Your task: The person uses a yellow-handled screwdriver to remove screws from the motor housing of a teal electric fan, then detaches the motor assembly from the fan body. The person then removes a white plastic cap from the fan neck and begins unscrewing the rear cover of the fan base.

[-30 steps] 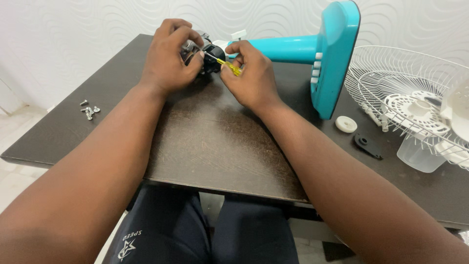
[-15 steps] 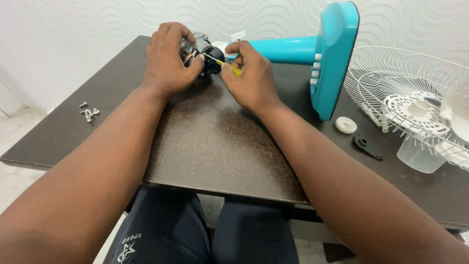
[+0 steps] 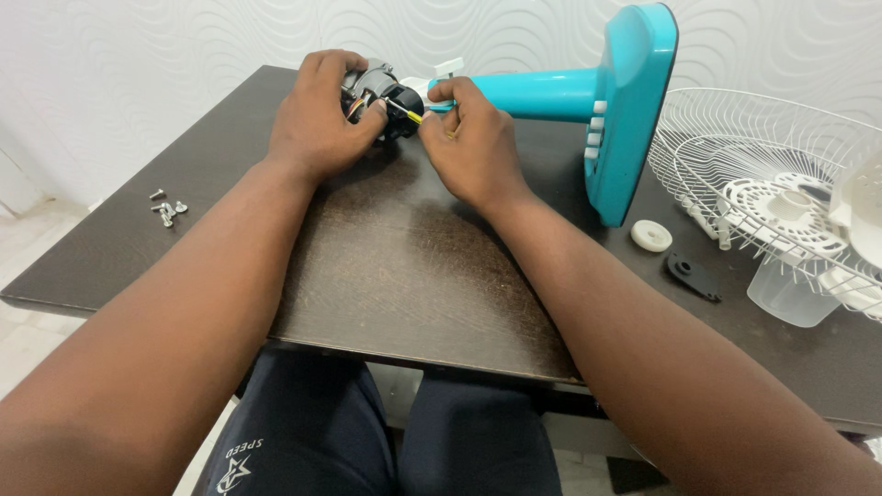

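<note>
Left hand (image 3: pixel 317 129) wrapped round fan motor (image 3: pixel 381 92) at far centre of table (image 3: pixel 395 266), steadying it. Right hand (image 3: pixel 469 138) pinching yellow-handled screwdriver (image 3: pixel 407 112), tip at motor. Teal fan stand (image 3: pixel 606 101) lying flat to the right, joined to motor. Motor bare: metal, black body, coloured wires. Screws (image 3: pixel 165 209) parked well left.

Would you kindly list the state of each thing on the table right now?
Left hand: gripping the motor.
Right hand: pinching the wires at the motor.
Motor: bare, held at the stand's end.
Stand: lying on its side.
Grille: detached, lying flat.
Screws: loose, near the left edge.
White cap: loose.
Black piece: loose.
</note>
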